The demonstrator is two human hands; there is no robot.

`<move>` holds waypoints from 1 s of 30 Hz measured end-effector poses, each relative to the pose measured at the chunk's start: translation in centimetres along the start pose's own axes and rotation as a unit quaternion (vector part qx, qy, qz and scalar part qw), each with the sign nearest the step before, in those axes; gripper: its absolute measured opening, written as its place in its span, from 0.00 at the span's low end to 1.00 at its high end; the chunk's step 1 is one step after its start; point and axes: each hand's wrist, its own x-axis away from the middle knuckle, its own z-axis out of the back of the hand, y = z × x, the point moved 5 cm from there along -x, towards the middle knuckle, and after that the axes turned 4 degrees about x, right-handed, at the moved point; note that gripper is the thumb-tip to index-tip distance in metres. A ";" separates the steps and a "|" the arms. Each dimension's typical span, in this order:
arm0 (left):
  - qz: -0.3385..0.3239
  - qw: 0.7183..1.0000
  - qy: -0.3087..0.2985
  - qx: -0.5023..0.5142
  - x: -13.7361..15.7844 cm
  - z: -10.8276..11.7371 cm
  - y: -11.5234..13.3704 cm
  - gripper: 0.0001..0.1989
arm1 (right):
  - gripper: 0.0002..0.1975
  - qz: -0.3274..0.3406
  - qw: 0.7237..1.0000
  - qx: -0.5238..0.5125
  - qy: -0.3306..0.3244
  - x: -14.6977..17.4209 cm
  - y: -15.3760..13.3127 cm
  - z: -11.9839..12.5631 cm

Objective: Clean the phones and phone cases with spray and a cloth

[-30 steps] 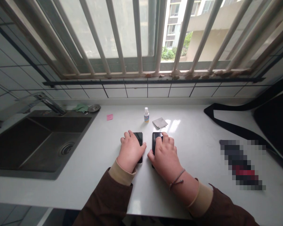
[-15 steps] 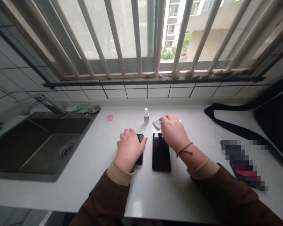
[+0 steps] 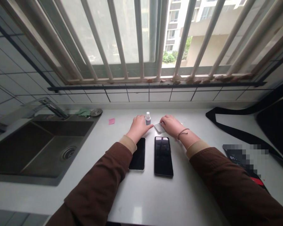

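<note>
My left hand [image 3: 139,126] reaches to a small white-capped bottle [image 3: 148,119] standing upright on the counter. Its thumb points right in front of the bottle and its fingers are at the left side, apart from the thumb; whether they touch it is unclear. With bent fingers, my right hand [image 3: 171,125] grips the right edge of a small grey folded cloth [image 3: 159,127]. One dark-screened phone [image 3: 138,157] lies flat below my left hand, partly covered by the sleeve. Another black phone [image 3: 163,157] lies beside it, nearer my right forearm.
On the left is a dark sink [image 3: 58,147] with a faucet [image 3: 53,108], a green rag [image 3: 83,112] and a metal strainer [image 3: 96,112]. A pink paper note [image 3: 111,121] lies on the white counter [image 3: 132,197]. A black strap [image 3: 228,125] and a partly blurred dark object [image 3: 242,166] lie right.
My left hand has left the left phone and moved forward and right to the bottle. My right hand stays at the cloth. The view has tilted slightly.
</note>
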 end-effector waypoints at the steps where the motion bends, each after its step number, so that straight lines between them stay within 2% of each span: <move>1: -0.008 1.000 -0.003 0.017 -0.5 -0.5 -0.2 0.20 | 0.09 -0.006 1.000 -0.008 0.004 0.1 0.0 0.1; 4: -0.015 0.998 -0.011 0.062 -1.3 -1.6 -0.8 0.12 | 0.08 -0.027 0.999 -0.040 0.009 0.3 0.1 0.3; 9: 0.009 0.996 -0.002 0.090 -1.2 -1.3 -2.8 0.11 | 0.10 -0.102 0.989 -0.107 -0.006 0.3 0.7 0.5; 14: 0.025 0.996 -0.012 0.088 -0.7 -0.5 -4.3 0.10 | 0.12 -0.149 0.974 -0.158 -0.066 0.1 0.2 -0.3; 17: 0.029 0.996 -0.016 0.080 -0.4 -0.5 -4.5 0.11 | 0.11 -0.162 0.973 -0.145 -0.079 -0.2 -0.2 -0.2; 21: 0.032 0.997 -0.023 0.064 -0.2 -0.5 -4.5 0.15 | 0.15 -0.176 0.981 -0.073 -0.045 0.1 -1.0 1.2; 23: 0.044 0.998 -0.018 0.049 0.2 -0.1 -4.5 0.21 | 0.19 -0.191 0.981 -0.031 -0.024 1.2 -1.9 2.2; 26: 0.081 0.997 -0.001 0.011 1.6 1.0 -4.4 0.31 | 0.20 -0.211 0.977 0.012 -0.004 4.3 -4.3 3.1; 30: 0.114 0.993 -0.028 -0.033 5.0 2.0 -3.3 0.31 | 0.31 -0.198 0.978 0.059 -0.025 8.3 -8.3 2.4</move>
